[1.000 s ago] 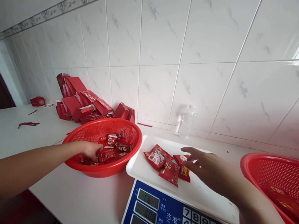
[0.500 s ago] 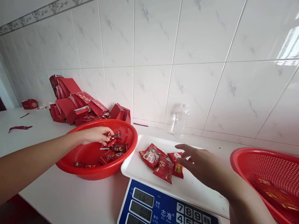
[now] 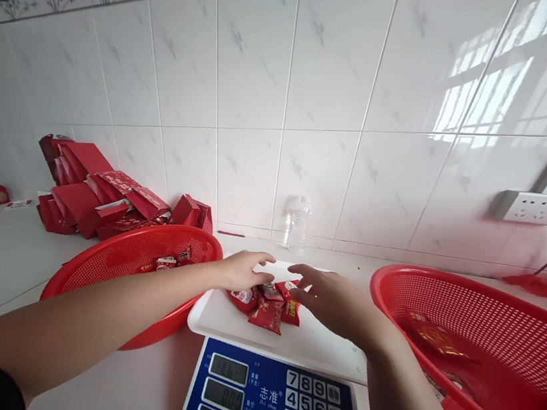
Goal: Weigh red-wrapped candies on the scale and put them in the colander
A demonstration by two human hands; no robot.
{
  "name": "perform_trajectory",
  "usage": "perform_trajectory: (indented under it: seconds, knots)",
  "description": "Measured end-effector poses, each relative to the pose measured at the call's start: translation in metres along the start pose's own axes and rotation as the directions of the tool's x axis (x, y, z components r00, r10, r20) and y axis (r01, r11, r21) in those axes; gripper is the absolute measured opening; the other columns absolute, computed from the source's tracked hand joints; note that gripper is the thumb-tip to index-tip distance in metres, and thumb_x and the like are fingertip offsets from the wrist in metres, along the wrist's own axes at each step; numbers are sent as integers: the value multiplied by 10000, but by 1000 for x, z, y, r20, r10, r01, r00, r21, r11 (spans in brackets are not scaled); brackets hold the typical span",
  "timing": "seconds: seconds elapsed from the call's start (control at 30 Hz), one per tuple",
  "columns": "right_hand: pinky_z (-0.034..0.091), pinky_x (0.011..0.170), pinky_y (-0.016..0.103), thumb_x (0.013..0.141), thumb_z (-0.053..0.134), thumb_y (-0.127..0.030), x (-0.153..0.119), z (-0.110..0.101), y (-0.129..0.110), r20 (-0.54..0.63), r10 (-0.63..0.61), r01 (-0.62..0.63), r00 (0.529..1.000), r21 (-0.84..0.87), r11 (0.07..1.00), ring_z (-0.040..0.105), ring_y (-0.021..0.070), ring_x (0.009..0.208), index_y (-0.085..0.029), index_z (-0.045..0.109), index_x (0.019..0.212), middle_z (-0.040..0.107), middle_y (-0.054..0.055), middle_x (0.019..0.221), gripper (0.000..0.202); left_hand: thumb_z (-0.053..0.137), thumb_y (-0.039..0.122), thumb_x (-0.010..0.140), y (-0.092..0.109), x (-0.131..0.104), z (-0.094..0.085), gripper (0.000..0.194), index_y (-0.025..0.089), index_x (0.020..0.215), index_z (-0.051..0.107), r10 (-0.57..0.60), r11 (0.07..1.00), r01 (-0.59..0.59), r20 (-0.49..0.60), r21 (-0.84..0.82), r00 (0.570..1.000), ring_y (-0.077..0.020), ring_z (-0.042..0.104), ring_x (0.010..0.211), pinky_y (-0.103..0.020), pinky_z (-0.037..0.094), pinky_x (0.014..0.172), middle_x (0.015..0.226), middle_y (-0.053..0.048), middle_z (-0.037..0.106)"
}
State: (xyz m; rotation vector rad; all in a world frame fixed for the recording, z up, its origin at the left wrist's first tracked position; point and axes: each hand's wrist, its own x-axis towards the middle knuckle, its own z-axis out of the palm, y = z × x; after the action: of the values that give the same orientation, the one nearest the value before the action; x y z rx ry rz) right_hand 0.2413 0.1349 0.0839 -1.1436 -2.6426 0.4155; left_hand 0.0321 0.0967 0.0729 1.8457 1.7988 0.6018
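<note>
Tiled wall (image 3: 319,164) stands behind a scale (image 3: 273,400); red packets (image 3: 268,314) lie on its white tray (image 3: 320,343). Left hand (image 3: 242,270), loosely open, hovers above them; right hand (image 3: 336,304), half open, hovers beside.

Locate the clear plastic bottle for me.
In the head view, the clear bottle stands near the middle, close to the tiled wall, just behind the scale's white tray.

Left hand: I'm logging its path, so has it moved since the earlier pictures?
Yes. The left hand has moved rightward, out of the left red basket, and is now over the scale's white tray.
</note>
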Motion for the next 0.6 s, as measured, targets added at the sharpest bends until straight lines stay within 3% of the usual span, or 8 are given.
perform_trajectory:
  seconds: [0.07,0.23,0.37,0.43,0.53,0.6]
  knots:
    - [478,795,369,930,440,-377,0,-1,1,-8,-15,15,1000,21,1000,647,259,1012,-265,573,1323,738,48,1060,429,531,537,878,5,4,12,614,201,1388,466,32,998,-32,-2,63,999,-335,399,1358,-509,329,1091,1461,-164,456]
    - [470,769,354,910,448,-341,-1,-3,2,-11,-19,20,1000,53,998,652,246,977,-276,594,1293,745,35,1010,415,452,660,867,16,4,39,636,279,1374,501,100,969,-125,124,214,987,-382,234,1441,-598,237,1118,1467,-119,461]
    - [462,797,369,916,439,-369,-1,-4,2,-19,-14,15,1000,57,998,636,256,1010,-249,566,1332,742,44,1031,451,373,682,887,17,4,47,657,278,1393,484,117,924,-170,168,342,979,-373,198,1455,-611,173,1134,1495,-113,427]
    - [465,790,370,917,442,-376,-2,-4,3,-19,-19,20,1000,65,998,639,254,996,-254,575,1319,739,44,1038,440,363,653,907,15,6,42,609,264,1344,532,155,943,-190,141,275,978,-350,274,1429,-561,219,1139,1455,-116,472]
    - [474,790,364,921,459,-360,-3,-6,4,-29,-24,26,999,70,997,649,248,986,-258,577,1310,738,44,1048,419,379,554,939,7,6,21,527,221,1316,536,172,974,-170,0,148,985,-259,424,1342,-401,308,1129,1407,-112,513]
    - [486,801,359,923,476,-350,-4,-8,6,-30,-12,14,999,79,997,657,243,988,-249,566,1321,739,48,1056,420,372,495,947,-9,0,-2,514,198,1352,484,106,986,-92,-101,135,989,-228,362,1387,-352,253,1159,1484,-105,433]
